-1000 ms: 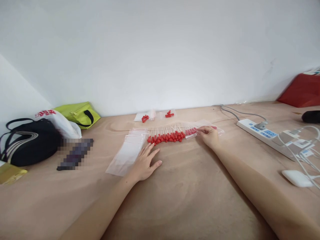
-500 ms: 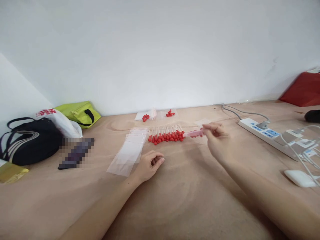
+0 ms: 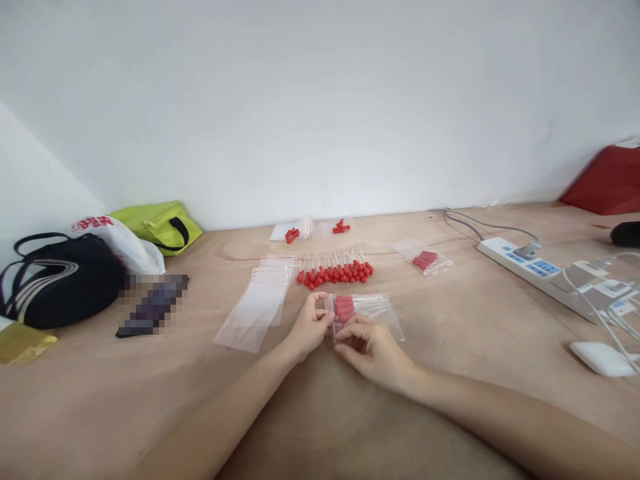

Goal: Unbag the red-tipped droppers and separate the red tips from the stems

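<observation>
Between my two hands is a clear zip bag [image 3: 391,319] containing several red-capped droppers with thin clear stems. My left hand [image 3: 311,327] pinches the bag's zip end on the left. The fingers of my right hand [image 3: 373,347] are closed on the lower part of that same end, hiding some of the droppers. Just beyond the bag lies a row of loose droppers [image 3: 334,273], red bulbs toward me. A stack of flat zip bags [image 3: 257,303] is left of my left hand. Farther right rests another filled zip bag [image 3: 423,258].
Near the wall are two small groups of red pieces [image 3: 292,235] on clear bags. A white power strip [image 3: 520,261] with plugs and cables stands at right, beside a white charger [image 3: 600,358]. A black bag [image 3: 65,287], a lime-green bag [image 3: 160,227] and a blurred-out dark object [image 3: 155,307] are at left.
My right hand has come from the right side to the middle, where it now grips a filled zip bag. My left hand has moved slightly right and closed on that bag.
</observation>
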A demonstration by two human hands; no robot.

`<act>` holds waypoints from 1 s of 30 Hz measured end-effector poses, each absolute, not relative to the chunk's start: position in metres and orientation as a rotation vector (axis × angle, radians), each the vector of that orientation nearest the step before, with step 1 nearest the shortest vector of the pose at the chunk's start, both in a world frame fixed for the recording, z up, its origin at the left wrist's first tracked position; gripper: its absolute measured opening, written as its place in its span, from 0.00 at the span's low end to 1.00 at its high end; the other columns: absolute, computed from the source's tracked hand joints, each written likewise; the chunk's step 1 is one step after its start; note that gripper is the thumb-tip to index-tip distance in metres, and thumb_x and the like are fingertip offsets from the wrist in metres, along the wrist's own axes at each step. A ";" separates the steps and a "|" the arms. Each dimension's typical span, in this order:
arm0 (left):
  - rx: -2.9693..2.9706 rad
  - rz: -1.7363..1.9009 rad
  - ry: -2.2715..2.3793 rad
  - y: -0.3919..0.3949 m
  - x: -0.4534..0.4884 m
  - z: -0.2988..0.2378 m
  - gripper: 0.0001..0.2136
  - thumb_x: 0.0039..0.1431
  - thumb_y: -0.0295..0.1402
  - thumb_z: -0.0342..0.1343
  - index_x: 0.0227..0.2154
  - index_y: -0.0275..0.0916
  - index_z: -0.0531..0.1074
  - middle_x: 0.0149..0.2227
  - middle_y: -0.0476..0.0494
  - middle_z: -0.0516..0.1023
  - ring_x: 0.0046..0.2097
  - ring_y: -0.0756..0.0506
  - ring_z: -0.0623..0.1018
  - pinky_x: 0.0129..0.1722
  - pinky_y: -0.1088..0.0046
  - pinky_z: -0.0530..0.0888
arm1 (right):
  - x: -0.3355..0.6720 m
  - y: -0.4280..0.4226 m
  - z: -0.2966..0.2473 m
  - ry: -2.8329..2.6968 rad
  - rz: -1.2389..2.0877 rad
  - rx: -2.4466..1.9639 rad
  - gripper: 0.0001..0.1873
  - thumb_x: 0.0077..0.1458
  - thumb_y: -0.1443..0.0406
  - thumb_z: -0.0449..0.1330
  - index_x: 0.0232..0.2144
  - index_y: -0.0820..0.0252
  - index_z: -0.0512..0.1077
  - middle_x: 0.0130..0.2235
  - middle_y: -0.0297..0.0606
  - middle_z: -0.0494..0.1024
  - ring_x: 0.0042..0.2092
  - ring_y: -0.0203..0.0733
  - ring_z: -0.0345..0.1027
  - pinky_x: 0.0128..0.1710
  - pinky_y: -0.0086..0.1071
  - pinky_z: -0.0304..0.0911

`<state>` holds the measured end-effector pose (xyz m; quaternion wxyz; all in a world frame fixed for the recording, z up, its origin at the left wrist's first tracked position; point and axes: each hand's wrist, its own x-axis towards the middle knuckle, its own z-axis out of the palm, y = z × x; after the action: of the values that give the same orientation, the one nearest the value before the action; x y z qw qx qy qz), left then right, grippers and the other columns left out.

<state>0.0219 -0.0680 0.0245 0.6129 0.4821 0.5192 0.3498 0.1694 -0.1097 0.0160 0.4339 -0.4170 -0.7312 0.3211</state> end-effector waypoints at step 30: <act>1.185 0.667 0.997 -0.043 0.002 0.028 0.15 0.34 0.39 0.66 0.23 0.33 0.72 0.24 0.52 0.73 0.29 0.52 0.71 0.38 0.72 0.70 | 0.185 -0.027 0.020 -2.382 0.216 -0.680 0.14 0.56 0.67 0.50 0.43 0.53 0.70 0.46 0.40 0.69 0.49 0.42 0.58 0.47 0.40 0.56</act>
<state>0.0017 -0.0426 0.0278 0.6650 0.5248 0.4417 0.2953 0.1846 -0.0274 0.0200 0.3219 -0.2591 -0.9069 0.0821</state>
